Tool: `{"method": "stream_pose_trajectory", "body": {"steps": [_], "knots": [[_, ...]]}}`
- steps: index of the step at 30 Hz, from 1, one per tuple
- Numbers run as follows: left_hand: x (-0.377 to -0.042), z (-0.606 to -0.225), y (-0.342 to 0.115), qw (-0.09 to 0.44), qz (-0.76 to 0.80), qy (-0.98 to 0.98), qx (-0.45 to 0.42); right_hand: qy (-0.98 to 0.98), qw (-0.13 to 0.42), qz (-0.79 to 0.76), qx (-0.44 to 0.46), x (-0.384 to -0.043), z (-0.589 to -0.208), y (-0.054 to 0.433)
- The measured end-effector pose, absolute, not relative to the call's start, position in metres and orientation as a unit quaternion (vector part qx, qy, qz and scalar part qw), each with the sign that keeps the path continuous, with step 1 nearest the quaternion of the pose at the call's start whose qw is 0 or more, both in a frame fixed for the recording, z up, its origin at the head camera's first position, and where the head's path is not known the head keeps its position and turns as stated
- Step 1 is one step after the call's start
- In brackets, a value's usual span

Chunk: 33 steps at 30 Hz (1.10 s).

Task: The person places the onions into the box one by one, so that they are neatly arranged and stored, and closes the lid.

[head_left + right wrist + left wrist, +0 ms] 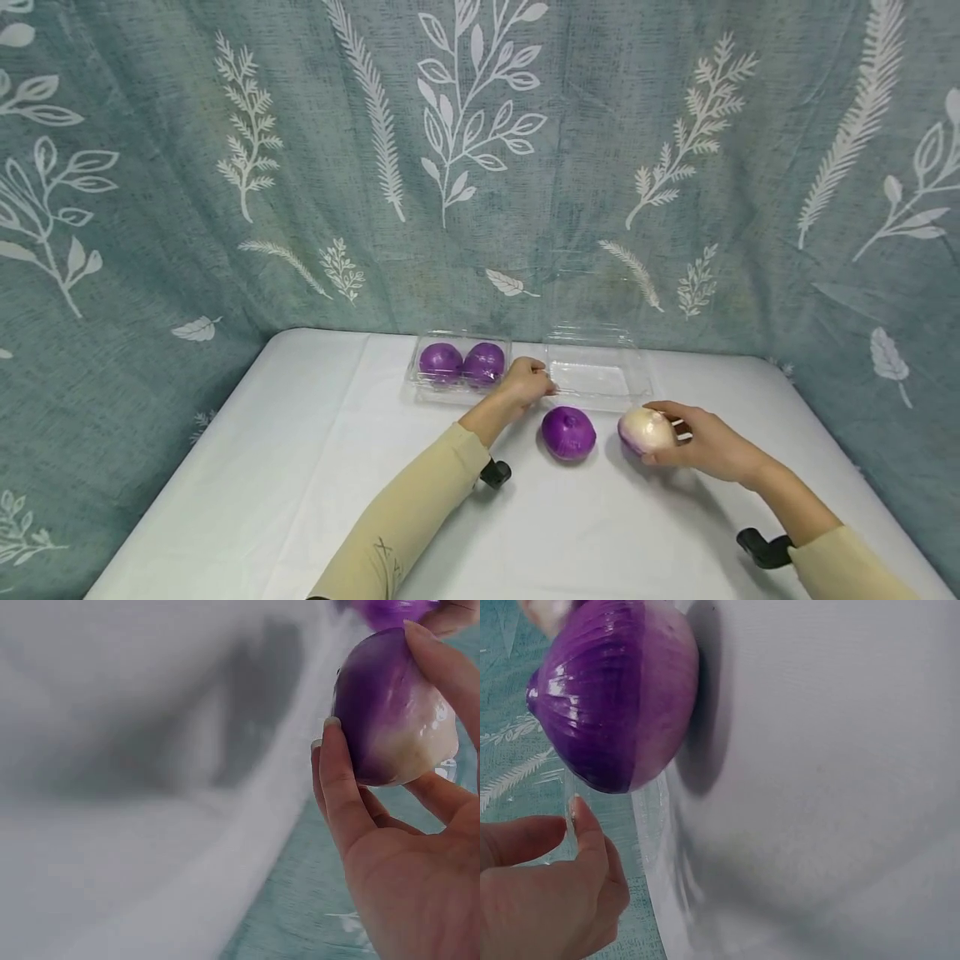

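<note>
My right hand [701,440] grips a purple-and-white onion [647,430], its pale side toward the head camera; the right wrist view shows thumb and fingers around this onion [386,712]. My left hand [527,382] pinches the near left edge of an open clear plastic clamshell box [588,379]. In the left wrist view, the left hand [562,889] has thumb and forefinger together on the thin clear edge. Between the hands, on the table, sits a second purple onion [568,433], which looms large in the left wrist view. The open box's lid stands raised at the back.
Left of the open box is another clear box [420,383] with two purple onions [441,363] inside. A white cloth covers the table [247,467]. Behind it hangs a blue-green curtain [315,167] with white leaf prints, close to the table's back edge.
</note>
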<state>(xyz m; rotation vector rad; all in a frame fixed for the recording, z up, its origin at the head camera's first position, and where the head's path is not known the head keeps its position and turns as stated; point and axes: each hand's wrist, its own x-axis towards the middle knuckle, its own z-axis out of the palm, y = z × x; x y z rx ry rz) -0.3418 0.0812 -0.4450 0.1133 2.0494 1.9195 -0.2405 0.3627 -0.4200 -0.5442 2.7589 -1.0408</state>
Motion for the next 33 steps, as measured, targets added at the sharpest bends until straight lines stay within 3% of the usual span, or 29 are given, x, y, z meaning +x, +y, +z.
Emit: {"method": "stream_pose_trajectory", "body": {"steps": [13, 33], "knots": [[-0.345, -0.448, 0.082, 0.172, 0.696, 0.696, 0.039, 0.920, 0.016, -0.358, -0.161, -0.256, -0.385, 0.341], [-0.343, -0.447, 0.083, 0.160, 0.708, 0.687, 0.032, 0.921, -0.011, -0.369, -0.127, -0.297, -0.407, 0.318]]}}
